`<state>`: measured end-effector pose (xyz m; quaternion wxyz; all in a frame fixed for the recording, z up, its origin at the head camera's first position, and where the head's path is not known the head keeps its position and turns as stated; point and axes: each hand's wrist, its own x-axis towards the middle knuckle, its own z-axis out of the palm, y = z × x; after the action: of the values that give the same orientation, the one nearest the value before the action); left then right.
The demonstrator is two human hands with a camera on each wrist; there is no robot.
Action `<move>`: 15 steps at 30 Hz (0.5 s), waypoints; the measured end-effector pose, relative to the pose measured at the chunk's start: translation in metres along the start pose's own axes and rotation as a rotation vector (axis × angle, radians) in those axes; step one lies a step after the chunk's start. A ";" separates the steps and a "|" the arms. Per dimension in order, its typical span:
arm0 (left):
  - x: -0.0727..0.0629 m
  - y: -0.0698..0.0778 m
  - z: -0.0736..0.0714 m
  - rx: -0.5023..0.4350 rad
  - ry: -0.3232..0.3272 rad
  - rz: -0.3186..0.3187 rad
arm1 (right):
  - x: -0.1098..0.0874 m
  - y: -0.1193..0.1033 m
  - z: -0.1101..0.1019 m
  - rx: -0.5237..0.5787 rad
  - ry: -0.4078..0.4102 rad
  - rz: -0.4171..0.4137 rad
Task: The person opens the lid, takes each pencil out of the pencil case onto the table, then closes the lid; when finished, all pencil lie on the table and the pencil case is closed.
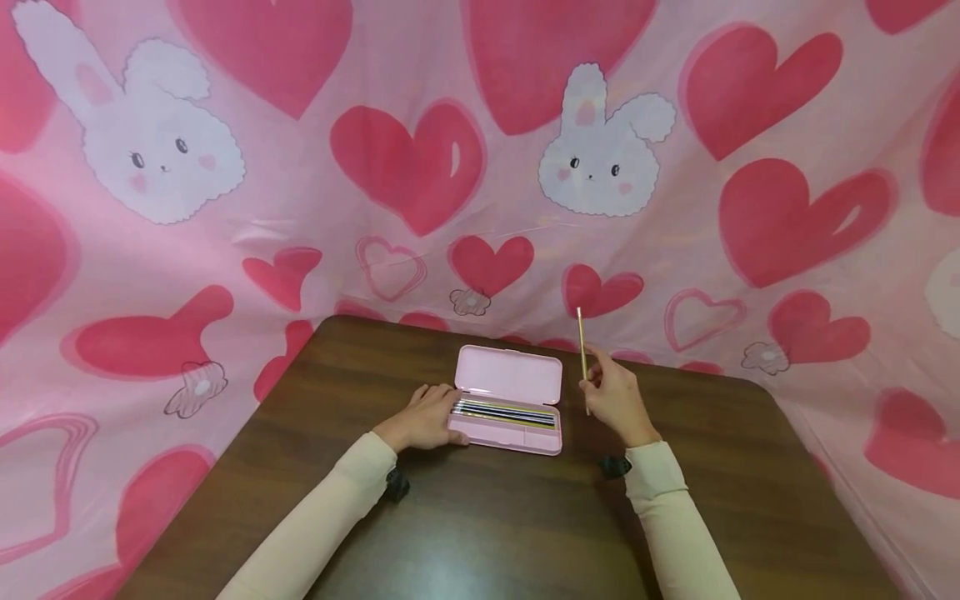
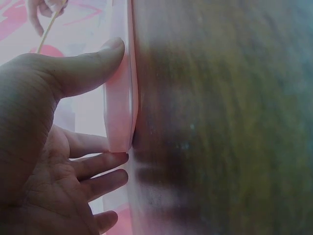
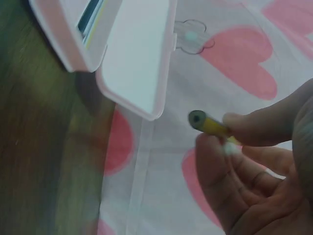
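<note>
Pink pencil case [image 1: 508, 400] lies open on the surface [image 1: 480, 517], your left hand [image 1: 423, 417] resting flat against its end. Your right hand [image 1: 617, 398] pinches a yellow pencil [image 1: 582, 350] upright beside it; that loose pinch could drop it.

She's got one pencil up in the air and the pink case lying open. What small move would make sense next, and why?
Probably lower the thin yellow pencil and turn it level over the open pink plastic pencil case. The right hand pinches it nearly upright, beside the case, while other pencils lie flat in the tray. The left hand rests on the case's left end, steadying it.
</note>
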<state>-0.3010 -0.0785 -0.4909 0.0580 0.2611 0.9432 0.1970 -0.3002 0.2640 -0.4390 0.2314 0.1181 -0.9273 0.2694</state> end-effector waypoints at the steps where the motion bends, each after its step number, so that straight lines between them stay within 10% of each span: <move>1: 0.000 0.000 0.000 -0.001 -0.002 -0.001 | -0.001 0.002 -0.001 -0.012 -0.022 0.021; 15: 0.001 0.000 0.000 0.005 -0.003 0.002 | -0.015 0.016 0.008 -0.150 -0.462 0.215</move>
<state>-0.3020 -0.0779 -0.4909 0.0586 0.2622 0.9434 0.1945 -0.2957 0.2747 -0.4594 -0.0086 0.0597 -0.9801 0.1890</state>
